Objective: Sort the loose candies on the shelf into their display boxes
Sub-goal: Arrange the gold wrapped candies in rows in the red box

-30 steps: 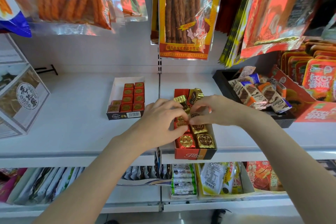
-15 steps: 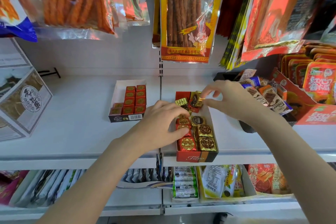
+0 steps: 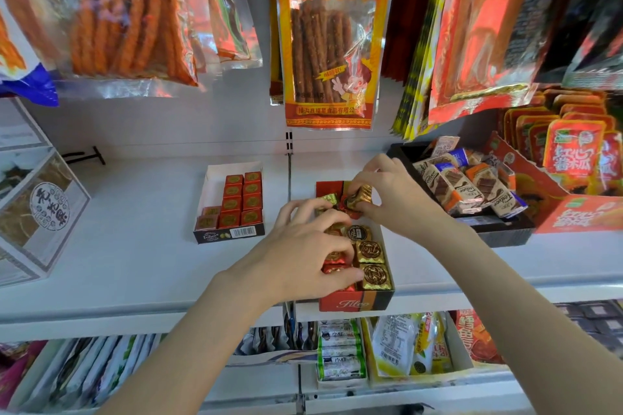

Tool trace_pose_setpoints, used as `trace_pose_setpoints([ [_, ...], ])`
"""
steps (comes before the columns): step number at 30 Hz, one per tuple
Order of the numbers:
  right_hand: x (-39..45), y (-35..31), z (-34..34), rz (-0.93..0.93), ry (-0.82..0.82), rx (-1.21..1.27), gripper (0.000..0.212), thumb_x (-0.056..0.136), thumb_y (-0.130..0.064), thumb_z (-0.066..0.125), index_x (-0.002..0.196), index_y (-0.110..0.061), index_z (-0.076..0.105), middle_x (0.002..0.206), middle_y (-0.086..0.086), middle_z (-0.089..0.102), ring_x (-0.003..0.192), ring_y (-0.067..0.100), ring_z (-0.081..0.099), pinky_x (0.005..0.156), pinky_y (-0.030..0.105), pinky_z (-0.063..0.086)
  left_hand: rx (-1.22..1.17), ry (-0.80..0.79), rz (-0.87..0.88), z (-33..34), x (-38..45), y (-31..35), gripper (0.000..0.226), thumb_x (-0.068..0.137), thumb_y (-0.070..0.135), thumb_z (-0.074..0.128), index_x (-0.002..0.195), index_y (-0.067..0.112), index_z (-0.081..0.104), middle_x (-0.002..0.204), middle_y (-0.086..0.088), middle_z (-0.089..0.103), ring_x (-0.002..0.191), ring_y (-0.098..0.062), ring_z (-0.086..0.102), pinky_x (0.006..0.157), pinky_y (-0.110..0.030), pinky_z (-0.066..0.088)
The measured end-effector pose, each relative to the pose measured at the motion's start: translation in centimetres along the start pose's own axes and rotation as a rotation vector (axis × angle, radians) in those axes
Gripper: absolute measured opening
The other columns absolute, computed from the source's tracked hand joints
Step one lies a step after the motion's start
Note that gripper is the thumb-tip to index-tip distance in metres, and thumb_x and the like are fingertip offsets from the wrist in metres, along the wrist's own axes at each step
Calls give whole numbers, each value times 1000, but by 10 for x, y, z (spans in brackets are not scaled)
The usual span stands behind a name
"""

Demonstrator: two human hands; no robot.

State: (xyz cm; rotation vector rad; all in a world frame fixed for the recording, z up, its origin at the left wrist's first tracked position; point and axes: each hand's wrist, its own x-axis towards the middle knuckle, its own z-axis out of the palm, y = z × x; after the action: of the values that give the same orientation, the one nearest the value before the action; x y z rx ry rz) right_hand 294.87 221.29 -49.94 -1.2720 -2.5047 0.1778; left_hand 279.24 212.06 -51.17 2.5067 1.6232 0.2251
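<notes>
Gold-foil square candies [image 3: 372, 276] fill the red cardboard display box [image 3: 357, 304] at the shelf edge; my right hand [image 3: 394, 199] pinches one for placing while my left hand [image 3: 303, 256], fingers curled, steadies the rows.

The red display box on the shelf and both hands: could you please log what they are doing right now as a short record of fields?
box: red display box at shelf front edge, holding gold and red foil candies
right hand: right hand pinches a gold candy over the box's back end
left hand: left hand rests curled on the box's left column of candies
neighbour: white box of red cubes, to the left, untouched
</notes>
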Motion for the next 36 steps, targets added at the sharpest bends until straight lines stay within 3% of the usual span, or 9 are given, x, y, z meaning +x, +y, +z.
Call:
trace_pose_setpoints([
  [3, -4, 1, -14, 6, 81, 130, 20, 80, -12, 65, 99, -17, 66, 104, 2, 42, 101, 18, 42, 84, 18, 31, -9, -22, 10, 0, 0, 0, 40, 83, 63, 42, 105, 35, 60, 147, 17, 22, 136, -6, -1, 111, -38, -4],
  [6, -12, 2, -26, 43, 87, 291, 17, 77, -11, 69, 92, -19, 67, 98, -1, 44, 82, 4, 48, 70, 2, 39, -28, -53, 18, -1, -1, -3, 41, 83, 63, 42, 109, 36, 58, 147, 18, 21, 135, -4, 1, 112, -37, -3],
  [13, -26, 1, -23, 158, -141, 602, 9, 82, -21, 65, 89, -16, 63, 98, 4, 64, 77, 15, 64, 70, 26, 52, -69, -51, 42, 3, -3, -4, 45, 83, 65, 37, 114, 37, 54, 131, 17, 44, 122, -1, 23, 109, -30, 5],
  [15, -24, 1, -18, 179, -105, 578, 15, 86, -27, 60, 90, -13, 63, 83, 4, 65, 63, 9, 57, 59, 20, 46, -68, -18, 61, 3, -3, -5, 50, 79, 67, 34, 113, 38, 55, 125, 19, 48, 113, 4, 22, 104, -24, 6],
  [18, -17, -1, -8, 204, -43, 481, 23, 87, -34, 57, 89, -12, 61, 60, -5, 55, 54, 5, 49, 52, 19, 36, -56, -1, 61, 2, -3, -4, 50, 78, 67, 34, 113, 38, 56, 120, 21, 49, 118, 1, 23, 100, -21, 6],
  [22, -13, -5, 1, 196, -5, 458, 20, 86, -32, 60, 80, -14, 55, 53, -4, 49, 46, 6, 42, 44, 14, 30, -79, -7, 26, 4, -3, -4, 49, 77, 67, 35, 111, 37, 54, 122, 21, 48, 125, -2, 20, 107, -28, 8],
  [27, -11, -9, 10, 180, -29, 371, 21, 84, -29, 63, 76, -13, 52, 79, 9, 61, 68, 19, 54, 63, 34, 47, -84, -35, 34, 3, -3, -6, 48, 79, 67, 36, 110, 38, 57, 128, 16, 43, 124, -1, 18, 107, -29, 8],
  [30, -12, -4, 10, 101, -96, 181, 19, 88, -30, 56, 90, -12, 60, 89, 10, 63, 93, 21, 46, 73, 31, 40, -100, -57, 30, 1, -3, -5, 38, 84, 61, 43, 111, 39, 58, 132, 16, 40, 126, -4, 20, 107, -29, 8],
  [36, -13, -1, 1, 43, -324, 140, 19, 90, -37, 50, 91, -21, 59, 94, 2, 66, 96, 22, 45, 95, 41, 38, -73, -102, 23, 0, -5, -5, 39, 86, 59, 40, 117, 41, 53, 137, 15, 35, 127, -5, 21, 108, -30, 8],
])
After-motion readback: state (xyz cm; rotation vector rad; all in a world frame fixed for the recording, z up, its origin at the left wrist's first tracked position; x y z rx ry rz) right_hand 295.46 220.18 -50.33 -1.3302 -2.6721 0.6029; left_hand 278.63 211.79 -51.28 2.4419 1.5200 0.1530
